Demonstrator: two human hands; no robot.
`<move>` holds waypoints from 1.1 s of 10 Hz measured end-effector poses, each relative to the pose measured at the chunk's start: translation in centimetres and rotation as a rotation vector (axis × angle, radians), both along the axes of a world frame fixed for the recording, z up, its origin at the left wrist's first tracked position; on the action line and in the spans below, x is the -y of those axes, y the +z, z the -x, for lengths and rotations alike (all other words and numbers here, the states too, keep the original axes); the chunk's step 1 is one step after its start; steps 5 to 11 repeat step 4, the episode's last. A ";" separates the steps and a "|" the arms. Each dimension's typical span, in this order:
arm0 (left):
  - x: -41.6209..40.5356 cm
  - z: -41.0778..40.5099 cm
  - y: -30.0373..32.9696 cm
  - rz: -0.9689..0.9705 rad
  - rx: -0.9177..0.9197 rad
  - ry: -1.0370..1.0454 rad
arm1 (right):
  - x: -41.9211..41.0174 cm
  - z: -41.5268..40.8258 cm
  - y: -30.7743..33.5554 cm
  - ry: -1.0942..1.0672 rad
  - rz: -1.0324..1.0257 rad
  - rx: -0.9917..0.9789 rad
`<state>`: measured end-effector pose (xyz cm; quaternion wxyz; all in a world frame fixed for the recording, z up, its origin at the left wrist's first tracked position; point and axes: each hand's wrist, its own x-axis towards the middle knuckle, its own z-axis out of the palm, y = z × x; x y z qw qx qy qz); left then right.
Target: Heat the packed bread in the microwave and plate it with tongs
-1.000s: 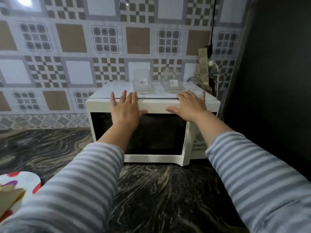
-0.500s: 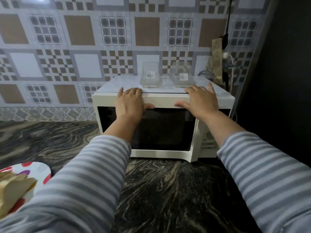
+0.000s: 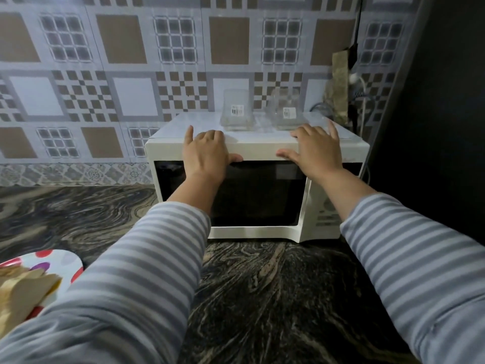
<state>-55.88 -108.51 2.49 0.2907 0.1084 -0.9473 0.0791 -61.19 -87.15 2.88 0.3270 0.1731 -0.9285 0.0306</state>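
The fingers of the left hand (image 3: 207, 151) curl over the top front edge of the microwave (image 3: 257, 187), thumb pressed on the white strip above the dark door; it grips that edge and holds nothing else. The right hand (image 3: 316, 151) lies spread on the same edge, fingers fairly wide and nearly straight, thumb pointing inward along the strip. Both striped sleeves reach in from below.

The door looks shut, so the step in hand seems to be steadying or shifting the oven, or getting ready to open it. Next, I reckon, one hand must find the door's edge or handle and swing it out.

The packed bread (image 3: 23, 290) sits well apart, at the lower left, on a spotted plate (image 3: 65, 261) on the dark swirled counter (image 3: 262, 298). No tongs show.

By count: one microwave, one plate, one packet of bread, two hands, and two clear jars (image 3: 236, 111) standing side by side on the oven's top, each with a small label.
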 end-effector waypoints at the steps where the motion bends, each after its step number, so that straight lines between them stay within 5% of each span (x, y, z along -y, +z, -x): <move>1: 0.1 -0.1 -0.2 -0.018 0.019 -0.008 | 0.0 -0.1 0.3 -0.021 -0.025 0.070; 3: -0.8 -3.5 -1.8 -0.102 -0.026 -0.143 | 0.0 -4.0 -0.1 -0.011 -0.002 0.152; 4: -1.6 -9.9 -6.8 -0.229 -0.195 -0.357 | -1.2 -11.0 -5.0 0.226 0.277 -0.007; 11: -1.6 -9.9 -6.8 -0.229 -0.195 -0.357 | -1.2 -11.0 -5.0 0.226 0.277 -0.007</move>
